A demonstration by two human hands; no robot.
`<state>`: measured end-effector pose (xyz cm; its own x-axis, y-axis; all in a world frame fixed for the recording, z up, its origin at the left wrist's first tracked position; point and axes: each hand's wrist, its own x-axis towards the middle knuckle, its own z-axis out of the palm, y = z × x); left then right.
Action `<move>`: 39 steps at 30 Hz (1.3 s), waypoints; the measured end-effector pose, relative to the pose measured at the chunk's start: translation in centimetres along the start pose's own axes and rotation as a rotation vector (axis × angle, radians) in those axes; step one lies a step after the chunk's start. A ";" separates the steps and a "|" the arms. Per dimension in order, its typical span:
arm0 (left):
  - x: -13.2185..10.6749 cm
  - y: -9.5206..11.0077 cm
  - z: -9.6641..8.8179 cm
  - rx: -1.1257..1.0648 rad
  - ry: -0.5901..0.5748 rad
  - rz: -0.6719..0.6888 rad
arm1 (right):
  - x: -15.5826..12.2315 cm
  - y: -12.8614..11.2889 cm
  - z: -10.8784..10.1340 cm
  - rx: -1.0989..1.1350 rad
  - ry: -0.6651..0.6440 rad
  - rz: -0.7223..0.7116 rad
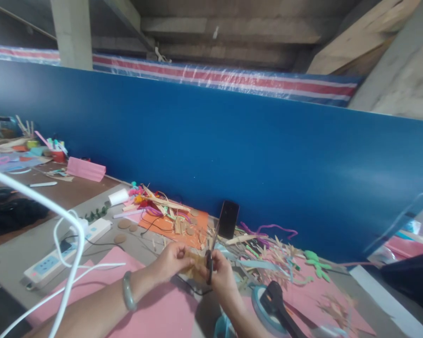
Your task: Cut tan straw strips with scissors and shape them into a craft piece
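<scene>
My left hand [172,262] pinches a small tan piece of material [196,268] over the pink sheet [155,310]. My right hand [222,277] is closed on black-handled scissors [210,256], whose blades point up and away and meet the tan piece. A grey-green bangle [128,291] sits on my left wrist. Both hands are close together near the table's front.
A black phone [228,219] leans on the blue partition [268,159]. Craft scraps, pipe cleaners and an orange sheet [169,224] lie behind my hands. A white power strip [66,251] and cables are on the left. A black glue gun [278,305] rests on a tape roll.
</scene>
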<state>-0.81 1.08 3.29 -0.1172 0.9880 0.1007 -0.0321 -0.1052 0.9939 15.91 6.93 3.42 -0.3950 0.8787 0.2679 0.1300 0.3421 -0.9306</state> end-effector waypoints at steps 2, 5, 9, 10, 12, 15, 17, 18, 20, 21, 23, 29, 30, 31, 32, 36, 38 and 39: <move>-0.1 -0.3 -0.2 -0.007 -0.011 0.018 | -0.2 0.1 0.1 0.012 -0.034 0.014; 0.1 -0.8 -0.8 -0.006 -0.006 -0.002 | -0.3 0.1 0.1 0.086 -0.058 0.061; 0.5 -1.9 -1.6 -0.017 -0.002 -0.032 | 0.0 -0.4 0.0 0.164 -0.031 0.143; 0.5 -2.1 -1.8 -0.017 -0.004 -0.036 | 0.1 -0.5 0.0 0.175 -0.021 0.157; 0.6 -2.4 -1.9 -0.016 -0.001 -0.048 | 0.2 -0.8 -0.1 0.195 -0.005 0.178; 0.6 -2.3 -2.0 -0.013 0.012 -0.061 | 0.5 -1.1 -0.3 0.208 0.023 0.196; 0.5 -2.0 -2.0 -0.021 0.023 -0.073 | 0.6 -1.0 -0.4 0.201 0.038 0.205; 0.5 -1.8 -2.0 -0.028 0.031 -0.082 | 0.6 -1.0 -0.4 0.197 0.045 0.209; 0.5 -1.5 -2.0 -0.046 0.045 -0.109 | 0.7 -0.8 -0.4 0.198 0.058 0.212; 0.5 -1.4 -2.0 -0.058 0.052 -0.124 | 0.8 -0.6 -0.5 0.203 0.062 0.211; 0.5 -1.4 -2.0 -0.087 0.053 -0.146 | 0.9 -0.3 -0.6 0.214 0.064 0.209; 0.4 -1.8 -2.0 -0.167 0.033 -0.160 | 0.9 0.2 -1.0 0.229 0.061 0.211; 0.4 -1.8 -2.0 -0.174 0.038 -0.160 | 0.9 0.2 -1.0 0.223 0.063 0.213; 0.3 -1.7 -1.9 -0.180 0.046 -0.164 | 0.9 0.1 -1.0 0.214 0.065 0.214; 0.3 -1.7 -1.9 -0.184 0.047 -0.168 | 0.9 0.0 -1.0 0.205 0.066 0.214; 0.2 -1.1 -1.8 -0.180 0.003 -0.185 | 0.9 -0.1 -1.0 0.223 0.074 0.222; 0.0 -0.6 -1.7 -0.149 0.001 -0.207 | 0.9 0.1 -1.0 0.246 0.069 0.232; 0.0 -0.3 -1.7 -0.135 0.014 -0.222 | 0.9 0.2 -1.1 0.255 0.065 0.235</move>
<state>-2.49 0.87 2.91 -0.1065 0.9869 -0.1211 -0.1904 0.0993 0.9767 16.54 8.14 3.79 -0.3211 0.9459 0.0465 -0.0244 0.0408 -0.9989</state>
